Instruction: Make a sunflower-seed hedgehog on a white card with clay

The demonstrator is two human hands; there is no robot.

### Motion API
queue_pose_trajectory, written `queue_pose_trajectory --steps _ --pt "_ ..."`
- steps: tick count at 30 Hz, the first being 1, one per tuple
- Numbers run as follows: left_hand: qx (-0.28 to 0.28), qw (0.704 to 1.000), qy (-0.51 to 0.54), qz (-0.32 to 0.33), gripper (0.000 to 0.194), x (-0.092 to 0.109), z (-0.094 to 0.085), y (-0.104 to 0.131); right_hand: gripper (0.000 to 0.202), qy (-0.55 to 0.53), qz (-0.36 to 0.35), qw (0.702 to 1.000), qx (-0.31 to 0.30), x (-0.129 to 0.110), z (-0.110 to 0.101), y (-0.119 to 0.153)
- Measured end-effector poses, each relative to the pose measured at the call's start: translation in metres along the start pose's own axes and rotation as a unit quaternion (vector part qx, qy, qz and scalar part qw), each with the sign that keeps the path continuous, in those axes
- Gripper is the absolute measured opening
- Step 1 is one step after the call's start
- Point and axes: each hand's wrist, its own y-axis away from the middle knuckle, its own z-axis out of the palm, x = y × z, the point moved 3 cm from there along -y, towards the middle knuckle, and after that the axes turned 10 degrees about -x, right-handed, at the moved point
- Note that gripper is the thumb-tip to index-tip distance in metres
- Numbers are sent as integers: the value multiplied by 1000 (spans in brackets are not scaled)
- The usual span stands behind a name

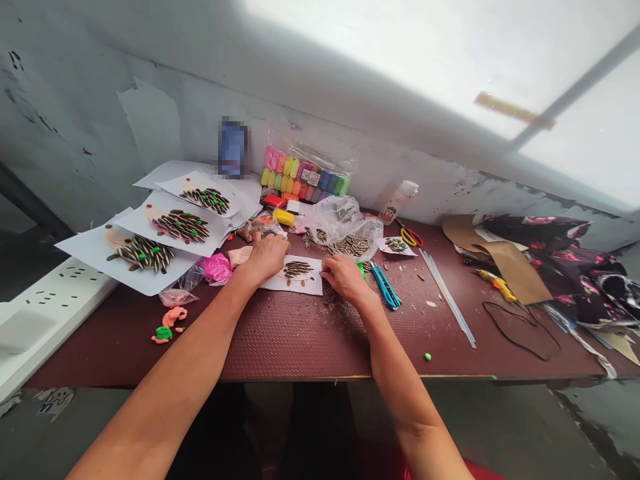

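Observation:
A small white card (315, 283) with striped seeds (298, 269) stuck on it in a cluster lies between my hands. My left hand (267, 257) rests at the card's left edge with its fingers bent; what they hold, if anything, is hidden. At the right edge of the card, my right hand (344, 275) has its fingers pinched together, and anything between them is too small to make out. Just beyond my right hand, loose striped seeds (353, 245) spill from a clear plastic bag (345, 213).
White sheets (145, 283) with seed hedgehogs overlap at left beside a power strip (55, 300). Coloured clay packs (305, 177) lean at the back near a bottle (399, 201). Rightward are a blue cutter (385, 285), scissors (411, 235), glue sticks (449, 298) and a glue gun (497, 285).

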Motion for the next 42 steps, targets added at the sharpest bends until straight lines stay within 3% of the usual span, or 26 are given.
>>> queue_pose_trajectory --steps 9,13,17,26,42 --pt "-11 1000 -7 -1 27 1 -2 1 20 53 1 999 -4 -7 -1 3" --pt "-4 1000 -9 0 29 1 -1 1 17 -18 18 999 45 -1 -5 5" --pt "-2 1000 -13 0 28 2 -1 0 16 -117 -22 988 95 -1 -5 4" --pt "-20 1000 -6 -1 29 6 -7 3 13 -200 -14 974 104 -8 1 2" --pt "-22 1000 -15 -3 29 6 -8 4 18 -163 -7 981 108 -9 9 -2"
